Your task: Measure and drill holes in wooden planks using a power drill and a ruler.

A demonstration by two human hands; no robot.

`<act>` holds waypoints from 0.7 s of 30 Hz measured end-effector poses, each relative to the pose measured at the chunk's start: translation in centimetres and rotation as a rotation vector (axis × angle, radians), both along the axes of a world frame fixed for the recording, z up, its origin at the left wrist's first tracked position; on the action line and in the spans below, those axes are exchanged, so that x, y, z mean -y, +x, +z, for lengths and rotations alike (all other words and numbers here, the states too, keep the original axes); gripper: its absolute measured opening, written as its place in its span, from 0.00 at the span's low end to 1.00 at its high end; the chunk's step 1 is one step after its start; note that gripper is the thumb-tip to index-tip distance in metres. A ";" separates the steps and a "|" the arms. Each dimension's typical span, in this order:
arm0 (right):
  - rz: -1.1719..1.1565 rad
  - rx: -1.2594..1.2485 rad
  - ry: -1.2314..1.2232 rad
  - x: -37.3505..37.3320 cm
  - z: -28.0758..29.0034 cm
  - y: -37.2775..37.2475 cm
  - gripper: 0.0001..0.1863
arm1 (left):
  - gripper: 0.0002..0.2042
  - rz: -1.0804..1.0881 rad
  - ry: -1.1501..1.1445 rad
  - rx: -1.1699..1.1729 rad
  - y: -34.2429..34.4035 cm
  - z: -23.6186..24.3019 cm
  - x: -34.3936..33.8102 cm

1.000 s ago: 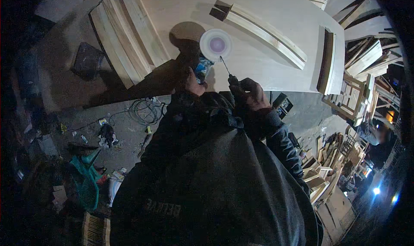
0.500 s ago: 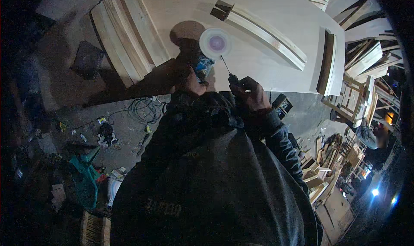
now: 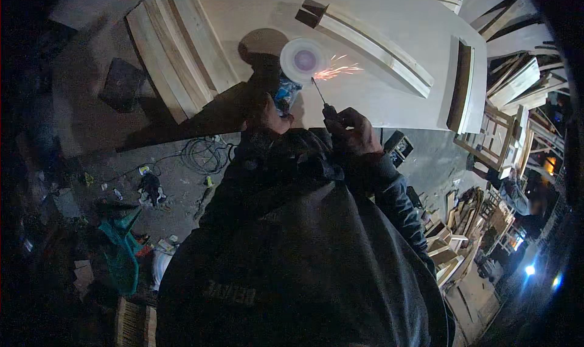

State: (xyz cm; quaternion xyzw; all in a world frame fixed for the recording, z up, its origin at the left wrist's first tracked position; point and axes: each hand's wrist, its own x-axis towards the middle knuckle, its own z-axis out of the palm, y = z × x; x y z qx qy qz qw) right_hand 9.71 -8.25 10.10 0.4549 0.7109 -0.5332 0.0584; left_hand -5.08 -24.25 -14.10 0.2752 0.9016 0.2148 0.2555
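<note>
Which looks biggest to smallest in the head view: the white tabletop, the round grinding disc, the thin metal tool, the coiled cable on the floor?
1. white tabletop
2. coiled cable
3. grinding disc
4. thin metal tool

Cable and disc look close in size, and the cable lies farther from the camera, so that order is unsure.

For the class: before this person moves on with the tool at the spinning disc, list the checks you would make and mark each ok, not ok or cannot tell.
1. Left hand grips the blue-bodied grinder: ok.
2. Right hand grips the thin dark-handled metal tool: ok.
3. Tool tip meets the rim of the round white grinding disc, orange sparks flying away from the body: ok.
4. Gloves on hands: not ok, both look bare.
5. Pale wooden panel lies under the sparks: not ok.
6. Eye protection: cannot tell.
</note>
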 end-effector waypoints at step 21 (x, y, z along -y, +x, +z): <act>0.016 -0.025 0.117 0.1 1.9 -0.4 0.16 | 0.58 0.056 -0.085 0.412 -1.6 6.5 -2.5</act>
